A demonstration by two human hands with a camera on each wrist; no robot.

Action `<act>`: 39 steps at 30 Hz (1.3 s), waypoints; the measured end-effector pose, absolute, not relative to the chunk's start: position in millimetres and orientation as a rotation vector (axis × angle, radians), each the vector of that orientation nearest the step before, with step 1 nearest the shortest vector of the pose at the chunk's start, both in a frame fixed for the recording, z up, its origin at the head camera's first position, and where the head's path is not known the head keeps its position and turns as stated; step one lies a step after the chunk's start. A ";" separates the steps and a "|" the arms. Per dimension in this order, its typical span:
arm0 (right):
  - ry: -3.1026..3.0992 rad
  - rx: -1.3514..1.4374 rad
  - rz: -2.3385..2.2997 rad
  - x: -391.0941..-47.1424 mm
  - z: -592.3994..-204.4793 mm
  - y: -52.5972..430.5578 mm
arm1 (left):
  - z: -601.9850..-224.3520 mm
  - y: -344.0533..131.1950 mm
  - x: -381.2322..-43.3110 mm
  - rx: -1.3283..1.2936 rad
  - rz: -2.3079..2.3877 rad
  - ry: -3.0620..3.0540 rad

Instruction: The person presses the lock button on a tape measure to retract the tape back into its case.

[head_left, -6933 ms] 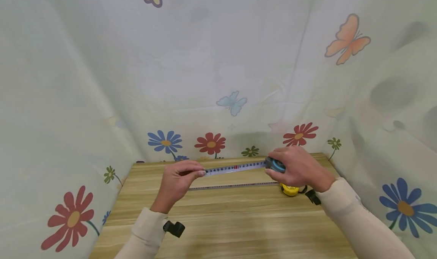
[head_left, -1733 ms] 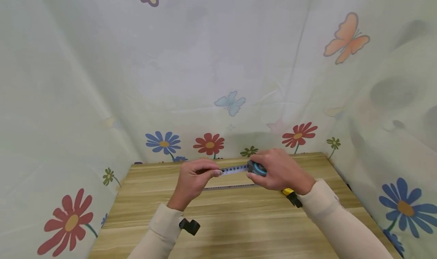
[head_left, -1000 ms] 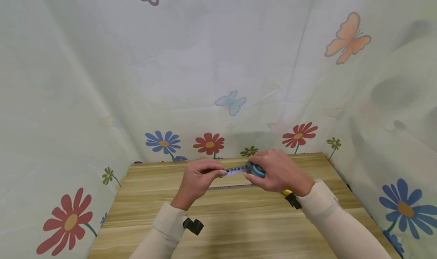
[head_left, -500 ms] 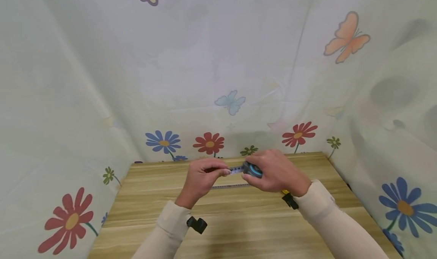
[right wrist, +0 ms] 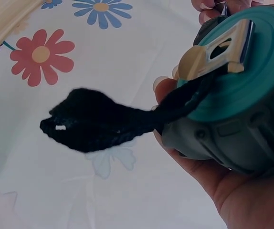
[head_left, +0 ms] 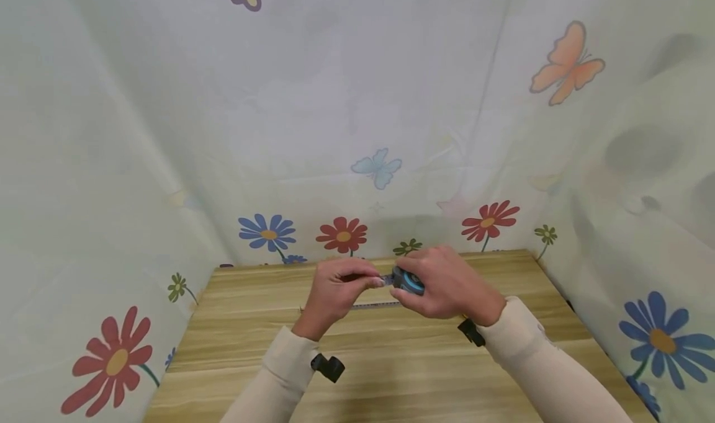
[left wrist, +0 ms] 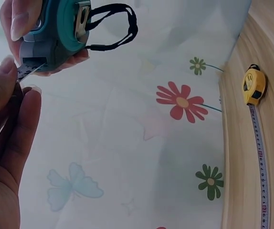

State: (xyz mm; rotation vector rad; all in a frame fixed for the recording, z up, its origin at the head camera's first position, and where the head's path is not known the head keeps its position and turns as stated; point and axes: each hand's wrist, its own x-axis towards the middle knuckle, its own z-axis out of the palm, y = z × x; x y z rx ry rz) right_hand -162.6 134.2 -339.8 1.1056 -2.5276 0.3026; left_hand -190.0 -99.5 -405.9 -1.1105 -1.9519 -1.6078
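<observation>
We saw the blue tape (head_left: 409,280) held up above the surface (head_left: 380,367), its case (left wrist: 66,33) gripped in the right hand (head_left: 444,283), fingers and thumb wrapped round it. The left hand (head_left: 341,289) pinched the end of the blade (left wrist: 26,70) between thumb and fingers, and we could see only a short stretch of it between that pinch and the mouth of the case. That closeness worried us most: if the pinch slipped, we judged, the blade could snap inward under its spring, and if the hands came nearer, a fingertip could get nipped at the mouth. A loose right grip could let the case twist and kink the blade. The strap (right wrist: 103,124) made a free loop off the clip (right wrist: 201,62), so it could snag on a finger. Lower down, the yellow tape (left wrist: 254,86) lay on the surface with a long ribbon (left wrist: 261,164) drawn out; we could not tell whether it was locked. In the head view the right hand hid most of it, so a careless dip could knock it askew, or set the ribbon recoiling if nothing held it.
</observation>
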 end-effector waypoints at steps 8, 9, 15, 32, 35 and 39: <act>-2.503 1.126 0.326 -161.7 -341.7 127.7 | -408.7 -96.2 -189.0 -1.073 -1.623 -1.927; -2.498 1.135 0.331 -161.6 -342.1 126.2 | -409.4 -95.7 -188.8 -1.066 -1.624 -1.931; -2.507 1.145 0.334 -161.6 -345.1 119.0 | -412.9 -95.6 -187.5 -1.030 -1.644 -1.949; -2.448 1.036 0.307 -157.2 -370.1 97.9 | -420.8 -115.1 -169.3 -0.935 -1.736 -2.177; -2.461 1.023 0.296 -154.1 -375.6 92.9 | -423.8 -120.1 -165.9 -0.943 -1.745 -2.200; -2.466 1.023 0.255 -150.9 -384.2 86.1 | -430.5 -127.2 -162.2 -0.956 -1.744 -2.220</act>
